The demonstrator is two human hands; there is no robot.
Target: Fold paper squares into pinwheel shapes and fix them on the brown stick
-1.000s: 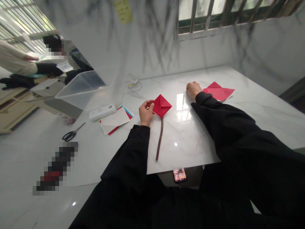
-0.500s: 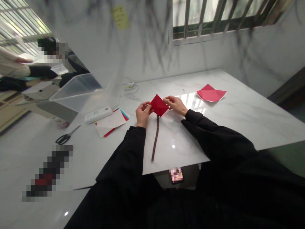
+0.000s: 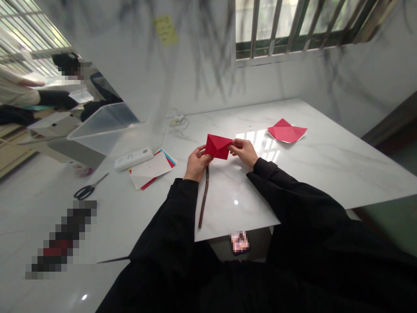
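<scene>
Both my hands hold a folded red paper (image 3: 218, 146) just above the white marble table (image 3: 293, 174). My left hand (image 3: 196, 162) pinches its left corner and my right hand (image 3: 243, 151) pinches its right corner. A thin brown stick (image 3: 203, 196) runs from under my left hand toward the table's near edge. A second folded red paper (image 3: 286, 131) lies flat on the table, farther right, apart from both hands.
A stack of coloured paper sheets (image 3: 151, 168) lies to the left with a white box (image 3: 133, 158) on it. Black scissors (image 3: 87, 188) lie farther left. A clear plastic bin (image 3: 107, 128) stands at the back left. Another person (image 3: 29, 91) sits beyond it.
My right hand left the far red paper, came back and took the right corner of the near red paper. The paper was lifted and turned, its long edge now level.
</scene>
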